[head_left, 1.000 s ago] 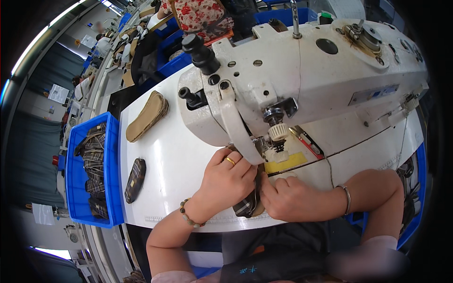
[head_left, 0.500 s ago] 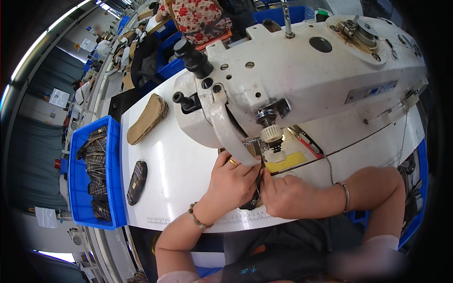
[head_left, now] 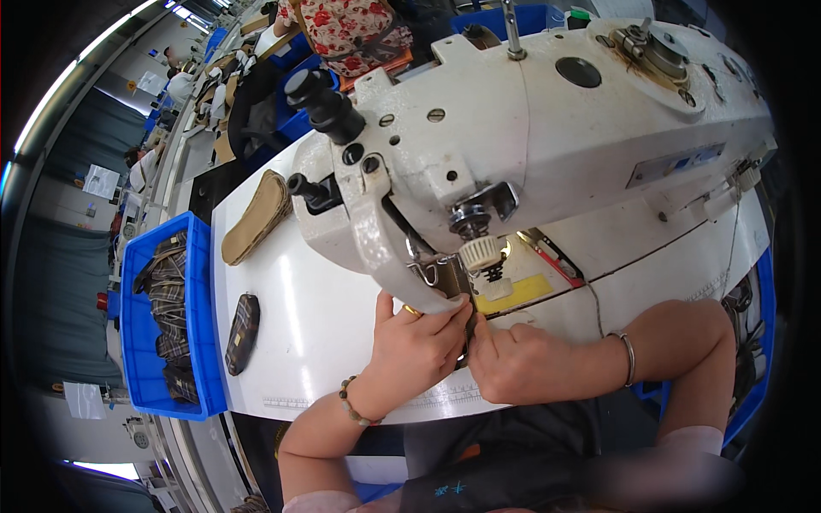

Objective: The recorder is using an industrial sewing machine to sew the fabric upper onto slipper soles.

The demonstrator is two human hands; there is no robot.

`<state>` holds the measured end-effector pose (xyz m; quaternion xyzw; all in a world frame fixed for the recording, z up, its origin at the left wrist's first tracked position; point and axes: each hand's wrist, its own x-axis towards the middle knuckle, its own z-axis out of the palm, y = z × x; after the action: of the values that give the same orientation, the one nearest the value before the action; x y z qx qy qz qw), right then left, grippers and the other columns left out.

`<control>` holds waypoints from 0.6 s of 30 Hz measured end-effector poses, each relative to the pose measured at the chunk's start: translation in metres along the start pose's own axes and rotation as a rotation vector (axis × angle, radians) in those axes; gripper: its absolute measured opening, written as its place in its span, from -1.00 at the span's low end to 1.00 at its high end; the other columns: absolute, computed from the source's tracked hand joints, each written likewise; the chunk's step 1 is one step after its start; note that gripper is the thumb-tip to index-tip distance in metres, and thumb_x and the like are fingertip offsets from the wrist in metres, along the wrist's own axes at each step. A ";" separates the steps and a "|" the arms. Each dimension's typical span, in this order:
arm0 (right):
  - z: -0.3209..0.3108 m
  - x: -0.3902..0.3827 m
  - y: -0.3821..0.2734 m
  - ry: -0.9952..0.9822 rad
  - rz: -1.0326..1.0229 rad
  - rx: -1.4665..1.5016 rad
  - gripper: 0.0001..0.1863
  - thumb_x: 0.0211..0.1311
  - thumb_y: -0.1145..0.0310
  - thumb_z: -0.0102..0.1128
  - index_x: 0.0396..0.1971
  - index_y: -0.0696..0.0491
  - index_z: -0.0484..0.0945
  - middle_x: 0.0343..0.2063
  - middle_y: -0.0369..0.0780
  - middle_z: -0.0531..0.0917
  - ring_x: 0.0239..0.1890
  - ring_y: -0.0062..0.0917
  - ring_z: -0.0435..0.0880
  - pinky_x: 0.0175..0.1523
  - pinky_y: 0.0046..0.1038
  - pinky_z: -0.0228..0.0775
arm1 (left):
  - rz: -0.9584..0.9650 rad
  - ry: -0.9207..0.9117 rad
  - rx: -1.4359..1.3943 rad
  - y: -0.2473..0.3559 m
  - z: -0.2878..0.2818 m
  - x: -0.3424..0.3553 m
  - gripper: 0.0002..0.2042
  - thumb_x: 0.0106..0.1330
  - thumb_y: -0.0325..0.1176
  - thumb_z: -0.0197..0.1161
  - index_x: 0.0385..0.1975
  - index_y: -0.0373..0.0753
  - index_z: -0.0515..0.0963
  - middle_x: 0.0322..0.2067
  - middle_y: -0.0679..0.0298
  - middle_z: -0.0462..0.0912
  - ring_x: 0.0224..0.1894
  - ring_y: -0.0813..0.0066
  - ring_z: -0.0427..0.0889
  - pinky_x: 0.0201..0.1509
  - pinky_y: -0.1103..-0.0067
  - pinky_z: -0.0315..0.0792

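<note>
A white sewing machine point(head_left: 547, 128) stands over the table, its head in front of my hands. Beneath the needle area lies a dark brown shoe piece point(head_left: 452, 277), partly covered by the machine's curved lever and by my fingers. My left hand point(head_left: 417, 346), with a ring and a beaded bracelet at the wrist, grips its left side. On the right, my right hand point(head_left: 517, 363) pinches the piece's near edge with thumb and fingers curled in. The two hands nearly touch. Most of the piece's near end is hidden between them.
A plaid shoe piece point(head_left: 243, 333) and a stack of tan insoles point(head_left: 256, 218) lie on the white table point(head_left: 295, 342). Left of it is a blue bin point(head_left: 201, 316) of plaid pieces. Red-handled tweezers point(head_left: 560, 263) lie beside a yellow patch point(head_left: 517, 293). Beyond, a person in floral clothing point(head_left: 346, 34).
The view has shifted slightly, so the machine head appears farther left. Less of the shoe piece shows on the near side of my hands. Both hands keep their hold.
</note>
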<state>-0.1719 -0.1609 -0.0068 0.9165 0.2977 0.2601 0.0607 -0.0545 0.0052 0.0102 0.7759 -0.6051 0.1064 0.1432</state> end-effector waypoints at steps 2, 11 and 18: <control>0.001 -0.001 0.000 0.012 0.006 0.015 -0.69 -0.20 0.31 0.16 -0.59 0.30 0.64 -0.42 0.20 0.72 -0.66 -0.58 0.53 -0.64 -0.60 0.20 | 0.011 -0.006 -0.055 -0.001 0.001 0.000 -0.68 -0.06 -0.44 0.42 -0.22 -0.14 0.73 -0.21 0.49 0.69 -0.12 0.47 0.61 0.21 0.15 0.21; 0.018 -0.001 0.001 0.054 0.055 -0.019 -0.71 -0.23 0.33 0.19 -0.57 0.29 0.65 -0.41 0.19 0.72 -0.67 -0.59 0.53 -0.67 -0.57 0.18 | -0.001 0.034 -0.145 -0.016 0.006 0.006 -0.73 -0.05 -0.45 0.41 -0.28 -0.14 0.73 -0.24 0.47 0.70 -0.19 0.42 0.58 -0.08 0.21 0.21; 0.030 0.006 0.011 0.071 0.136 0.047 -0.86 -0.22 0.36 0.20 -0.70 0.11 0.51 -0.70 -0.27 0.43 -0.72 -0.63 0.41 -0.68 -0.55 0.17 | -0.019 0.095 -0.141 -0.035 0.015 0.015 -0.78 -0.03 -0.43 0.42 -0.32 -0.13 0.71 -0.25 0.43 0.71 -0.19 0.38 0.60 -0.17 0.34 0.22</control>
<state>-0.1470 -0.1651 -0.0267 0.9260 0.2429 0.2889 0.0106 -0.0166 -0.0059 -0.0020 0.7636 -0.5963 0.0988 0.2270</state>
